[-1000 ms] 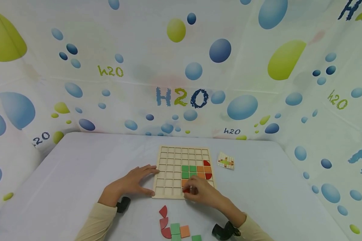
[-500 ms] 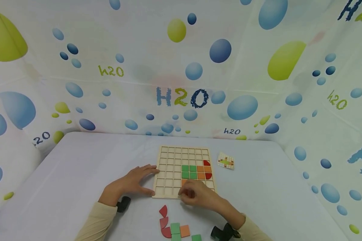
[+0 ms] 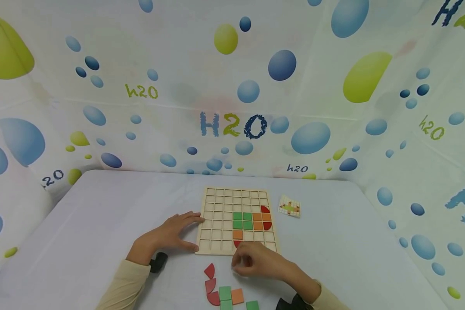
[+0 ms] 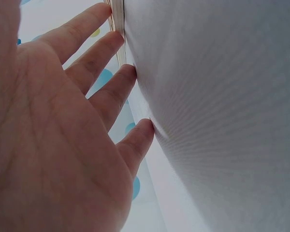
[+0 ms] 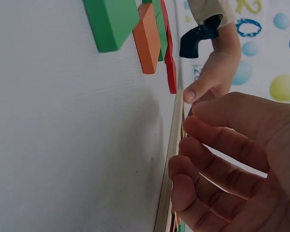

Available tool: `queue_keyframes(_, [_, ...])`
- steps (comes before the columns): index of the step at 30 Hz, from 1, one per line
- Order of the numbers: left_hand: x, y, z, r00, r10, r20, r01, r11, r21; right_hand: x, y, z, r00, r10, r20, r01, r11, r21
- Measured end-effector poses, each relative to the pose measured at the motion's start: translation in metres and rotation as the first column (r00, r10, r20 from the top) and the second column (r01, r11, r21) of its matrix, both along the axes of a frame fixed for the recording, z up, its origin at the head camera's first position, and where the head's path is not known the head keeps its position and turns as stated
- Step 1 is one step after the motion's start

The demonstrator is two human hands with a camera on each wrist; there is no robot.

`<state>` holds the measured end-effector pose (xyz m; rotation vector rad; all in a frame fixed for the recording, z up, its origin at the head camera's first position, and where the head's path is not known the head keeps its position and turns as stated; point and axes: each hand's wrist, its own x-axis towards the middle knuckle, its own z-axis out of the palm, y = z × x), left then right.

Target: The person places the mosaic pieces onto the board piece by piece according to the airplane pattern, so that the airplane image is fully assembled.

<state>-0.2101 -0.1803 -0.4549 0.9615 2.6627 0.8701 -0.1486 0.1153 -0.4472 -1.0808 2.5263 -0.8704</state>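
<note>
- Right hand (image 3: 259, 260), below centre of the frame: fingers loosely curled with no piece visible between them, at the board's lower edge.
- Red round-edged flat piece (image 3: 237, 244): just beyond those fingertips, at the board's bottom row, partly hidden. It looks light, stiff and smooth; pinching its thin sides should suit it best.
- Orange square tile (image 3: 238, 234): in the cell directly above, likely as rigid and light.
- Pale wooden grid board (image 3: 217, 215): flat at lower centre of the frame. It seems light enough to slide if nudged, so its outer rim is the natural hold.
- Left hand (image 3: 170, 232): fingers spread, thumb and fingertips touching the board's left rim.
- Four green square tiles (image 3: 237, 216): in cells right of the board's middle.
- Loose red curved pieces (image 3: 210, 286): on the white cloth (image 3: 139, 198), bottom centre.
- Printed pattern card (image 3: 289, 207): right of the board, slightly curled, probably thin and bendable.
</note>
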Motion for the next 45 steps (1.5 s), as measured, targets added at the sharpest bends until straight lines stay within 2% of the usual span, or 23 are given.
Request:
queue_keyframes(5, [-0.001, -0.001, -0.001, 1.0, -0.007, -0.003, 0.007, 1.0, 0.005, 0.002, 0.004, -0.004, 0.999, 0.05, 0.016, -0.05, 0.999, 0.008])
queue_keyframes(12, [-0.001, -0.001, -0.002, 1.0, -0.01, -0.005, 0.01, 1.0, 0.005, 0.007, 0.009, -0.006, 0.985, 0.146, 0.093, -0.145, 0.989, -0.019])
queue_keyframes(16, [-0.002, -0.001, -0.002, 1.0, -0.009, -0.007, 0.009, 1.0, 0.003, 0.009, 0.01, -0.005, 0.975, 0.207, 0.084, -0.209, 0.978, 0.007])
queue_keyframes(21, [-0.002, 0.0, -0.003, 1.0, -0.006, -0.008, 0.005, 1.0, -0.004, 0.012, 0.01, -0.006, 0.964, 0.266, 0.032, -0.267, 0.962, 0.057])
queue_keyframes(28, [0.0, 0.0, -0.003, 1.0, 0.01, 0.017, -0.01, 1.0, -0.007, 0.014, 0.01, -0.008, 0.96, 0.281, -0.019, -0.278, 0.955, 0.102])
queue_keyframes(40, [-0.001, 0.0, -0.003, 1.0, -0.003, -0.011, 0.003, 1.0, -0.005, 0.013, 0.008, -0.004, 0.962, 0.272, 0.011, -0.272, 0.958, 0.088])
queue_keyframes(45, [-0.001, 0.0, -0.003, 1.0, -0.001, 0.001, 0.001, 1.0, -0.003, 0.01, 0.008, -0.004, 0.96, 0.281, 0.002, -0.28, 0.957, 0.076])
